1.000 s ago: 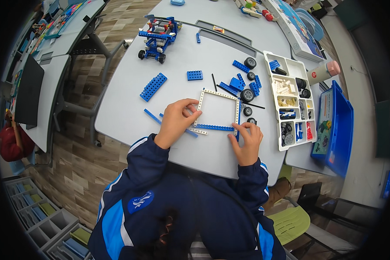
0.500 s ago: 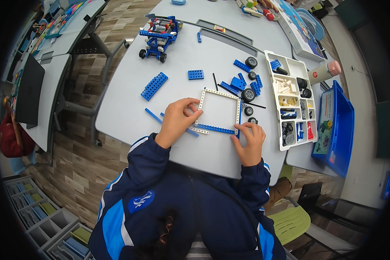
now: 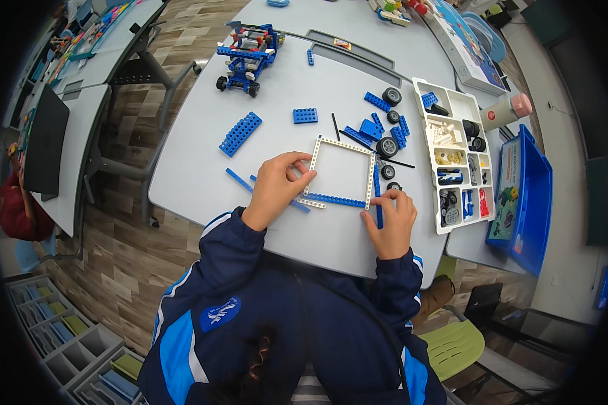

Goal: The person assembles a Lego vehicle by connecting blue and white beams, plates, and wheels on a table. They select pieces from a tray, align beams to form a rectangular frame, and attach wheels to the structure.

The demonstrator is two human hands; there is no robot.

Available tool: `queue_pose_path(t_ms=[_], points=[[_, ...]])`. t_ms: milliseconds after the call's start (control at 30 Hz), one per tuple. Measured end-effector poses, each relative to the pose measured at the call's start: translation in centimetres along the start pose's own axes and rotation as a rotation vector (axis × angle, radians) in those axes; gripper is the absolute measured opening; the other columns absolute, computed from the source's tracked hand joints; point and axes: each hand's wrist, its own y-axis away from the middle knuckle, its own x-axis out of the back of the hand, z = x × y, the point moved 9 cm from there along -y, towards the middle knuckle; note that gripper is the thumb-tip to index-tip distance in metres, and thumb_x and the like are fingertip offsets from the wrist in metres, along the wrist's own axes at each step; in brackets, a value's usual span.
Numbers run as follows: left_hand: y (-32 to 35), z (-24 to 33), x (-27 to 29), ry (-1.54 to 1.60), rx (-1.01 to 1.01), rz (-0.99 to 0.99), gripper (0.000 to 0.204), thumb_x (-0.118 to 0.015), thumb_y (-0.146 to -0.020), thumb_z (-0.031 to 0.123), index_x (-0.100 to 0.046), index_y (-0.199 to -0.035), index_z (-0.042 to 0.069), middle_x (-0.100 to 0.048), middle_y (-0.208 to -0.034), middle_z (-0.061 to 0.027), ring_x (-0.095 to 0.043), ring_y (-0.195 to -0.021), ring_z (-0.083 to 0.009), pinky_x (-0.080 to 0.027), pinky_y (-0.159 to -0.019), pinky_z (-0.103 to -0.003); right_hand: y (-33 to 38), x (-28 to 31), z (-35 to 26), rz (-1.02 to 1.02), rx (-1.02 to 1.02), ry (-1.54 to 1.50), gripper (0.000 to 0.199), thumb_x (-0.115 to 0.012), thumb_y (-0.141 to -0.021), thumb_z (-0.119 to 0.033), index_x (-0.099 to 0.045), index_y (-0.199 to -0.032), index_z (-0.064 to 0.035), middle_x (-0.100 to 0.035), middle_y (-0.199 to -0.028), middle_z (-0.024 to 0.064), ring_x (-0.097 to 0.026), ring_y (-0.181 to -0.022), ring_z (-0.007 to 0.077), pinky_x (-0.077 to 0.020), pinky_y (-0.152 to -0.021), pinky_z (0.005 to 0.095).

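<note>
A square frame of three white beams and one blue beam (image 3: 338,200) along its near side lies on the table. My left hand (image 3: 277,185) pinches the left white beam (image 3: 311,177) between thumb and fingers. A long blue beam (image 3: 377,181) stands slightly apart from the frame's right white beam (image 3: 371,177). My right hand (image 3: 392,223) is closed around the near end of this blue beam, by the frame's near right corner. Loose blue and white beams (image 3: 314,203) lie beside and partly beneath my left hand.
A sorting tray (image 3: 442,217) of small parts stands on the right, with a bottle (image 3: 507,113) and a blue bin (image 3: 537,202) beyond. Wheels (image 3: 387,147) and blue bricks lie between frame and tray. A built blue vehicle (image 3: 246,57) stands at the far left; a blue plate (image 3: 240,134) lies nearer.
My right hand has shifted slightly right with the long blue beam, opening a narrow gap along the frame's right side. My left hand and the frame have stayed in place.
</note>
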Motion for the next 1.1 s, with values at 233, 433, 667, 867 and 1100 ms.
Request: queue_pose_path(t_ms=[233, 433, 667, 867, 1100], points=[[0.0, 0.2, 0.1, 0.024, -0.024, 0.023, 0.03, -0.078, -0.085, 0.007, -0.073, -0.113, -0.002, -0.073, -0.084, -0.0051, -0.061, -0.058, -0.0096, -0.05, -0.06, -0.025, 0.0, -0.1, 0.1, 0.043, -0.051, -0.027, 0.027, -0.08, -0.076, -0.012, -0.068, -0.1, -0.0098, -0.059, -0.111, 0.0081, -0.054, -0.11, 0.0316, -0.037, -0.101, 0.0471], [0.1, 0.2, 0.1, 0.026, -0.022, 0.022, 0.03, -0.078, -0.085, 0.007, -0.073, -0.114, -0.003, -0.072, -0.083, -0.0057, -0.062, -0.058, -0.0096, -0.049, -0.06, -0.025, 0.4, -0.4, -0.6, 0.103, -0.046, -0.055, 0.025, -0.079, -0.077, -0.012, -0.069, -0.1, -0.0108, -0.061, -0.111, 0.007, -0.055, -0.112, 0.031, -0.0364, -0.103, 0.0477], [0.1, 0.5, 0.2, 0.037, -0.019, 0.029, 0.032, -0.079, -0.086, 0.008, -0.072, -0.115, -0.004, -0.072, -0.084, -0.0069, -0.063, -0.06, -0.0108, -0.051, -0.06, -0.026, 0.3, -0.7, -0.5, 0.081, -0.041, -0.062, 0.026, -0.079, -0.078, -0.012, -0.07, -0.103, -0.0113, -0.062, -0.11, 0.0071, -0.055, -0.114, 0.031, -0.0356, -0.105, 0.0482], [1.6, 2.3, 1.3, -0.088, -0.126, -0.02, 0.039, -0.08, -0.085, 0.007, -0.07, -0.122, -0.001, -0.07, -0.092, -0.0091, -0.065, -0.069, -0.0152, -0.053, -0.063, -0.028, 0.4, -0.7, -0.5, 0.073, -0.034, -0.058, 0.024, -0.079, -0.078, -0.012, -0.071, -0.101, -0.0111, -0.063, -0.11, 0.0062, -0.055, -0.114, 0.0308, -0.0347, -0.106, 0.0484], [3.2, 2.4, 0.6, -0.157, -0.172, -0.161, 0.042, -0.079, -0.084, 0.002, -0.071, -0.125, 0.005, -0.067, -0.096, -0.0072, -0.066, -0.082, -0.0176, -0.055, -0.073, -0.028, 0.7, -0.8, -0.3, 0.082, -0.048, -0.071, 0.022, -0.079, -0.079, -0.011, -0.071, -0.1, -0.0109, -0.064, -0.108, 0.005, -0.055, -0.116, 0.03, -0.034, -0.107, 0.0482]])
